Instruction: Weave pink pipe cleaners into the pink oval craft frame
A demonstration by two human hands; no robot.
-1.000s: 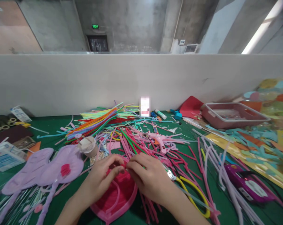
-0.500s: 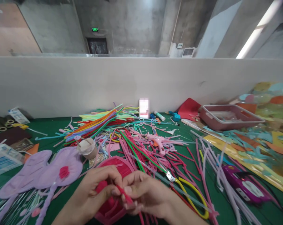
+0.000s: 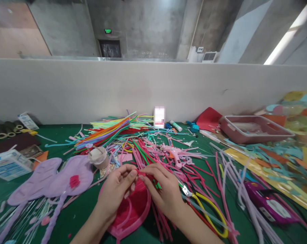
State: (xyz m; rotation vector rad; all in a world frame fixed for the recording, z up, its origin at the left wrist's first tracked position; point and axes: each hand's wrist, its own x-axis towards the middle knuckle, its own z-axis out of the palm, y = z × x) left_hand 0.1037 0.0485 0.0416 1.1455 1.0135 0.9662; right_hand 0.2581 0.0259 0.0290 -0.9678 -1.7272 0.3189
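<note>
Rolls (image 3: 0, 130): far left, lying on their sides by the wall on the green table (image 3: 74, 210).
Box (image 3: 9, 165): white and blue, flat, just in front of the rolls.
Purple felt (image 3: 51, 178): large lobed cut-out, flat, with a small red patch on it.
Cup (image 3: 99, 156): beige, upright, between the purple felt and the stem pile.
Left hand (image 3: 117, 189): fingers curled in, thumb and forefinger pinched on one end of the red stem.
Red stem (image 3: 144, 174): short length, held off the table between the two hands, above the heart's far edge.
Heart (image 3: 133, 211): red with a pink rim, flat under both hands; whether the hands touch it cannot be told.
Right hand (image 3: 165, 195): fingers curled, thumb and forefinger nipped on the stem's other end, close to the left fingertips.
Stem pile (image 3: 143, 149): mixed colours, loose, spread beyond the hands.
Glue gun (image 3: 175, 155): pink, lying in the pile beyond the right hand.
Pliers (image 3: 211, 217): yellow handles, lying just right of the right wrist.
Tray (image 3: 245, 135): far right, near the wall.
Purple device (image 3: 270, 205): near the right edge, among lilac stems.
Paper scraps (image 3: 283, 156): coloured, heaped between tray and device.
</note>
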